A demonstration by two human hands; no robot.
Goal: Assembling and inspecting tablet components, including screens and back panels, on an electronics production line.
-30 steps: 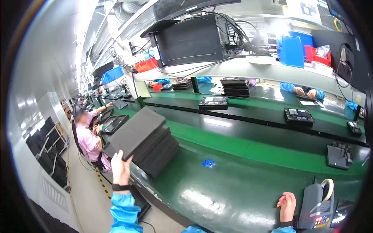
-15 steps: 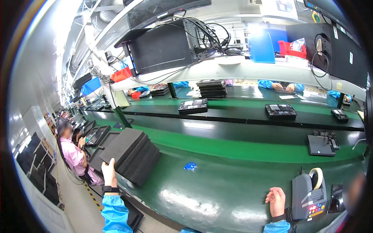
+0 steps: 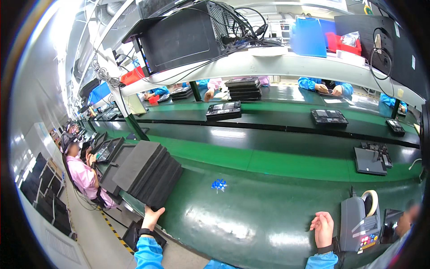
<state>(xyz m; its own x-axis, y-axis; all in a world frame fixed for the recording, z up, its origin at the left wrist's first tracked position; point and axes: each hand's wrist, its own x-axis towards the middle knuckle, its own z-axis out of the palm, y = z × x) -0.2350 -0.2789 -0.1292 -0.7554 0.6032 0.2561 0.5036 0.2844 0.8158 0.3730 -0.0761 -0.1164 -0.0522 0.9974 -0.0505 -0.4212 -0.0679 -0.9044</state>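
Observation:
A tall stack of black foam sheets stands at the left on the green bench, its layers slightly fanned. Against its lower near edge is my left hand, thumb and fingers spread; the tips partly vanish at the foam. I see no sheet held in it. My right hand hovers over the bench's right part, palm up, fingers loosely bent and holding nothing. Beside it stands a grey tape dispenser with a roll of tape and coloured buttons. Between my hands, farther off, lies a small heap of blue pieces.
A black flat device with an exposed board lies at the back right. Opened laptop-like units sit on the green line beyond. Overhead runs a white shelf carrying a black computer case. A person in pink works at the far left.
My left hand has moved down and right, from the stack's left side to its lower near edge. My view has shifted slightly. My right hand stays beside the tape dispenser.

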